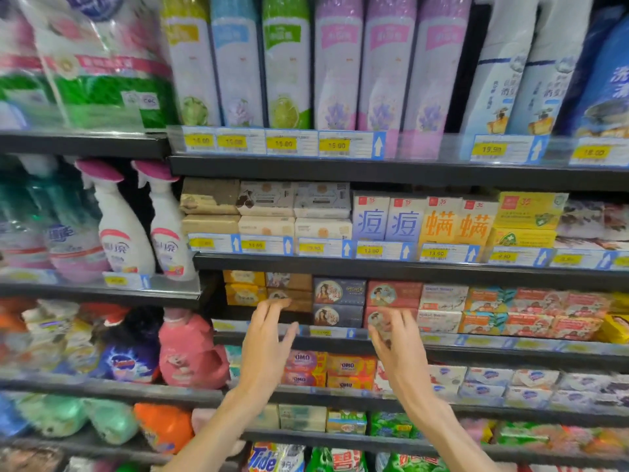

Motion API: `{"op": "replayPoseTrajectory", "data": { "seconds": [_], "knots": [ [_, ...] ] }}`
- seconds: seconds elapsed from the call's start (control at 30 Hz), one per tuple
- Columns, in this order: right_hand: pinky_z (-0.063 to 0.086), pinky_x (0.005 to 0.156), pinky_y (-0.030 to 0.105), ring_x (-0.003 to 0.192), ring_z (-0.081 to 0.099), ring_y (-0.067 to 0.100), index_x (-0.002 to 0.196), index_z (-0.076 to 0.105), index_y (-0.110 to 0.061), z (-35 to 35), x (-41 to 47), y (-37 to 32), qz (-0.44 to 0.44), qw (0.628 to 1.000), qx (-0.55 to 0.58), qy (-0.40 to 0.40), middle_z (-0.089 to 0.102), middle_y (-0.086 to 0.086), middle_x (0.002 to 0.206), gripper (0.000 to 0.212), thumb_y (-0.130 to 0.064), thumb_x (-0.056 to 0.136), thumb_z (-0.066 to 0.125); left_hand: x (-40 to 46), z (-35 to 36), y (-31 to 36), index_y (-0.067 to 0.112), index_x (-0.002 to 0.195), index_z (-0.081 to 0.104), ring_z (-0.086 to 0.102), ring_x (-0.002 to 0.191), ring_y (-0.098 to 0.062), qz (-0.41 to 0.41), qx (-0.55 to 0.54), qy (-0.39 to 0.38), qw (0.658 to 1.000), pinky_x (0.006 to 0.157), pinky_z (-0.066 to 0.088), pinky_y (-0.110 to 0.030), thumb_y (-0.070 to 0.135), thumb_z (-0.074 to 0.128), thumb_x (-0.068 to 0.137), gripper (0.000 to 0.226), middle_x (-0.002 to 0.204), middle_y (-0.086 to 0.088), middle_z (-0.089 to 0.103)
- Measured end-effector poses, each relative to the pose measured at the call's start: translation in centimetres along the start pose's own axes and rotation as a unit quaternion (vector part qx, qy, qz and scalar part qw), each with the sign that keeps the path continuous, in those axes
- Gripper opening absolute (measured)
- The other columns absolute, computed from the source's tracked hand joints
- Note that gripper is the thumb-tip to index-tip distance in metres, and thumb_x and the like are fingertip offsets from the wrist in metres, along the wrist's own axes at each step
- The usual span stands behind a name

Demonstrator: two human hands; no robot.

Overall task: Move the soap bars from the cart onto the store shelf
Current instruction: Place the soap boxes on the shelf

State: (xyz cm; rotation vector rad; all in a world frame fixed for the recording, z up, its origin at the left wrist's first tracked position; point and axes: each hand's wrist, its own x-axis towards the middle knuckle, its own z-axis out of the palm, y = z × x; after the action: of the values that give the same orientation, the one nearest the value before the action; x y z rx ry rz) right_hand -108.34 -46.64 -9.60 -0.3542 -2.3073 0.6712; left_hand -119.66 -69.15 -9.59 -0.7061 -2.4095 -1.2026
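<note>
The store shelf (391,264) fills the whole view, a dark metal rack of several tiers with yellow price labels along each front edge. Take the blue soap boxes (338,303) at its middle tier as the landmark: two dark-blue packs with a round portrait, stacked one on the other.

Far above them, on the top tier, stand tall refill pouches (340,63) in yellow, blue, green and purple. Up and to the left of the blue boxes are two white spray bottles (126,219) with pink triggers. Down and to the left sits a pink detergent jug (190,349). On the tier directly above the blue boxes are lilac and orange cartons (422,219) printed with large characters.

Just right of the blue boxes, touching them, are red soap boxes (393,294) with the same round portrait; further right run white, orange and red soap packs. Just left are brown soap boxes (289,291) and then yellow ones.

The left hand (269,338) reaches up with fingers straight and spread, holding nothing, its fingertips at the lower brown box, left of the blue ones. The right hand (394,338) is below and right of the blue boxes, fingers loosely bent in front of the lower red box; whether it grips that box cannot be told through the blur.
</note>
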Motion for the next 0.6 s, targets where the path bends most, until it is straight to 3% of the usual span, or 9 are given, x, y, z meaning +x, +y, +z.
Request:
{"op": "replayPoseTrajectory", "data": {
  "seconds": [0.17,0.27,0.47,0.6],
  "knots": [
    [0.054,0.081,0.028,0.11,0.055,0.011,0.127,0.056,-0.025,5.2,-2.7,-5.3,-0.127,0.984,-0.05,-0.118,0.054,-0.011,0.118,0.036,-0.035,0.094,0.064,-4.9,-7.2,-4.9,0.028,0.136,0.055,0.049,0.125,-0.004,0.049,0.069,0.002,0.996,0.105,0.046,-0.031,0.027,0.07,0.093,0.046,0.133,0.017,0.051],
    [0.054,0.091,0.033,0.115,0.055,0.013,0.132,0.056,-0.024,8.6,-4.5,-10.3,-0.2,0.962,-0.037,-0.181,0.057,-0.008,0.124,0.043,-0.034,0.092,0.066,-8.9,-12.6,-8.9,0.026,0.136,0.057,0.053,0.124,-0.01,0.045,0.11,0.004,0.993,0.102,0.047,-0.036,0.029,0.074,0.088,0.051,0.134,0.012,0.055],
    [0.054,0.09,0.034,0.11,0.064,0.023,0.127,0.063,-0.018,15.8,-11.0,-24.4,-0.331,0.912,-0.016,-0.242,0.066,0.002,0.121,0.048,-0.04,0.084,0.071,-19.3,-26.1,-16.8,0.028,0.14,0.053,0.051,0.13,-0.016,0.003,0.192,0.003,0.981,0.107,0.044,-0.037,0.038,0.07,0.085,0.058,0.139,0.008,0.054],
    [0.052,0.095,0.032,0.114,0.062,0.02,0.128,0.064,-0.017,20.3,-16.7,-34.0,-0.403,0.87,0.024,-0.283,0.066,0.002,0.126,0.05,-0.048,0.089,0.057,-27.4,-35.3,-20.5,0.022,0.138,0.056,0.052,0.128,-0.019,-0.041,0.239,0.035,0.97,0.108,0.042,-0.035,0.037,0.075,0.084,0.059,0.138,0.004,0.057]
  ]
}}
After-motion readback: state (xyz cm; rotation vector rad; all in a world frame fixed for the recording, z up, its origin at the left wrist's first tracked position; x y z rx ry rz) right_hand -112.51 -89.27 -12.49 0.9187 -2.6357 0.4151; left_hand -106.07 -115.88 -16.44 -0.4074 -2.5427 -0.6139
